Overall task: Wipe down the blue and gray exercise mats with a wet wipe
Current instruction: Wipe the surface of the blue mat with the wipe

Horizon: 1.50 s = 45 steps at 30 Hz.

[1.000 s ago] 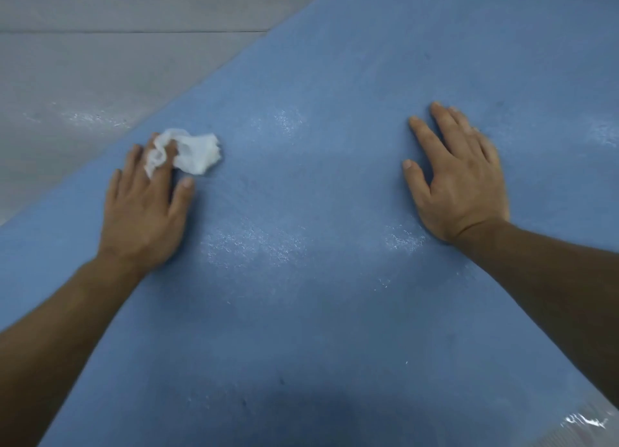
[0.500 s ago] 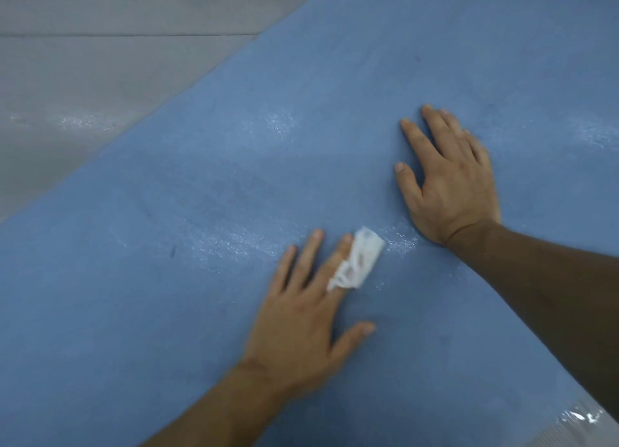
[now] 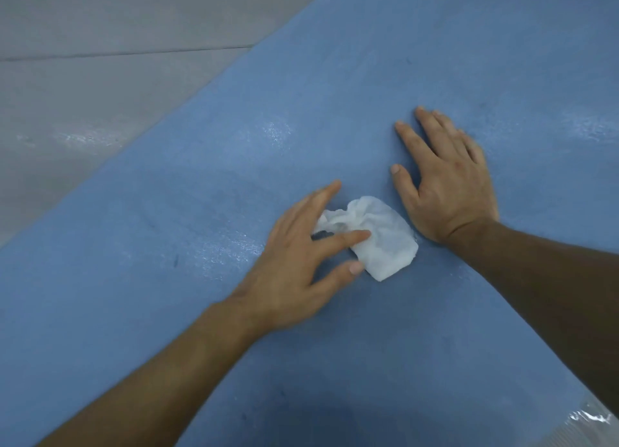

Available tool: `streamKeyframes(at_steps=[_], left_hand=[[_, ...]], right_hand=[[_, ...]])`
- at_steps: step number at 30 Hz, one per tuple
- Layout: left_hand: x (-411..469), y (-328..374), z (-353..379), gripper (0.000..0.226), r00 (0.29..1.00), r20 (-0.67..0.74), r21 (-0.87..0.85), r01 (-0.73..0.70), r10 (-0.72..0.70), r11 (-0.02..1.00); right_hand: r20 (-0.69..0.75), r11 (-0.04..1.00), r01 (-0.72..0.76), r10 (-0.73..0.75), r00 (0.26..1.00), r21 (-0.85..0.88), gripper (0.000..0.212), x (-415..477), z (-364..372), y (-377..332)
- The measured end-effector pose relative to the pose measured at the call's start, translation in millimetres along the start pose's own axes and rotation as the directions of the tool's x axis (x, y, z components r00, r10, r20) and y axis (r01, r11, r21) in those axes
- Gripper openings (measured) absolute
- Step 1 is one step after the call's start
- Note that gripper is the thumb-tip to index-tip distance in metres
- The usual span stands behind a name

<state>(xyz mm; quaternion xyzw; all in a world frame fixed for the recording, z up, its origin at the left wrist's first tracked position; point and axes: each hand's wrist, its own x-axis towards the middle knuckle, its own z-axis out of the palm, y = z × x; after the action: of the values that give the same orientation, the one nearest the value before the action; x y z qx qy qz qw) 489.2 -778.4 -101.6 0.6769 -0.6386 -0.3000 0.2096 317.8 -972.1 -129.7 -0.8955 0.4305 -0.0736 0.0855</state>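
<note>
We see the blue mat (image 3: 402, 61) filling most of the view, running from 7 o'clock up to 1 o'clock, with pale wet-looking patches glinting on its surface. The gray mat (image 3: 100, 78) takes the corner at 10 o'clock, its edge touching the blue one along a slanted line, and it shows a faint seam.

Our right hand (image 3: 449, 185) lies flat on the blue mat at about 2 o'clock from the centre. The palm is down and the fingers are straight and slightly spread, holding nothing. Our left hand (image 3: 294, 265) sits just below the centre with its fingers spread wide and fairly straight. Its forefinger presses on the wet wipe (image 3: 385, 242) and its thumb touches the wipe's lower edge.

The crumpled white wipe lies on the blue mat between the two hands, at 2 o'clock from the left hand and 7 o'clock from the right, just beside the right wrist. A shiny bit of clear plastic (image 3: 593, 420) shows at 5 o'clock.
</note>
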Motion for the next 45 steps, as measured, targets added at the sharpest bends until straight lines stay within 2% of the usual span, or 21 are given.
streamKeyframes(at_steps=[2,3,6,8,10,14,20,23,25,28,30,32,34,37,45], left_hand=[[15.0,-7.9,-14.3,0.044,0.990,-0.114,-0.150,0.069,-0.086,0.986],[21.9,-13.7,-20.4,0.044,0.968,-0.197,-0.171,0.122,-0.155,0.978],[39.2,-38.2,-37.5,0.044,0.876,-0.370,-0.046,0.314,-0.308,0.948],[47.8,-52.8,-43.6,0.044,0.876,-0.360,0.094,0.376,-0.321,0.922],[53.5,-63.1,-44.6,0.047,0.896,-0.339,0.180,0.361,-0.287,0.915],[52.6,-70.8,-36.6,0.054,0.908,-0.347,0.280,0.338,-0.233,0.898],[53.6,-71.8,-35.5,0.057,0.910,-0.355,0.341,0.339,-0.214,0.877],[54.4,-71.2,-35.4,0.056,0.909,-0.353,0.371,0.355,-0.223,0.858],[56.1,-73.6,-34.8,0.056,0.909,-0.353,0.391,0.359,-0.222,0.848],[57.9,-75.4,-33.0,0.057,0.909,-0.352,0.404,0.363,-0.224,0.840],[57.5,-77.0,-32.4,0.055,0.906,-0.359,0.410,0.368,-0.223,0.835],[58.4,-78.3,-31.7,0.055,0.905,-0.364,0.413,0.367,-0.218,0.833],[58.5,-78.7,-31.4,0.057,0.903,-0.371,0.415,0.369,-0.216,0.832],[59.2,-78.8,-31.8,0.059,0.903,-0.377,0.413,0.363,-0.206,0.835],[58.7,-80.9,-31.3,0.061,0.905,-0.381,0.403,0.347,-0.189,0.847]], right_hand=[[0.008,1.000,-0.006,0.006,1.000,-0.002,0.063,-0.1,-0.1,0.6],[0.011,1.000,-0.006,0.006,1.000,-0.002,0.063,-0.2,0.1,0.9],[0.020,1.000,-0.010,0.010,1.000,-0.001,0.063,0.1,0.6,1.2],[0.020,1.000,-0.009,0.009,1.000,0.000,0.063,0.1,0.5,1.2],[0.019,1.000,-0.001,0.001,1.000,0.002,0.063,0.2,1.2,1.3],[0.011,1.000,0.005,-0.005,1.000,0.023,0.062,-0.6,3.3,2.8],[0.014,0.999,0.021,-0.021,1.000,0.046,0.056,-1.0,2.8,2.8],[0.028,0.973,-0.013,0.006,1.000,0.229,0.049,-2.2,-4.3,5.0],[-0.019,0.929,0.018,-0.011,1.000,0.370,0.042,-10.1,-13.3,0.2],[-0.044,0.929,0.211,-0.207,0.977,0.303,0.047,-46.0,-18.2,-19.7],[0.064,0.914,0.332,-0.356,0.932,0.234,0.052,-73.1,-15.7,-34.9],[0.205,0.906,0.402,-0.421,0.883,0.130,0.058,-91.9,-9.7,-43.5],[0.268,0.904,0.426,-0.421,0.867,0.044,0.063,-99.0,-3.0,-46.3],[0.248,0.912,0.410,-0.393,0.885,-0.019,0.070,-97.0,0.2,-46.6],[0.201,0.969,0.175,-0.139,0.970,-0.176,0.078,-65.2,-6.9,-21.1]])
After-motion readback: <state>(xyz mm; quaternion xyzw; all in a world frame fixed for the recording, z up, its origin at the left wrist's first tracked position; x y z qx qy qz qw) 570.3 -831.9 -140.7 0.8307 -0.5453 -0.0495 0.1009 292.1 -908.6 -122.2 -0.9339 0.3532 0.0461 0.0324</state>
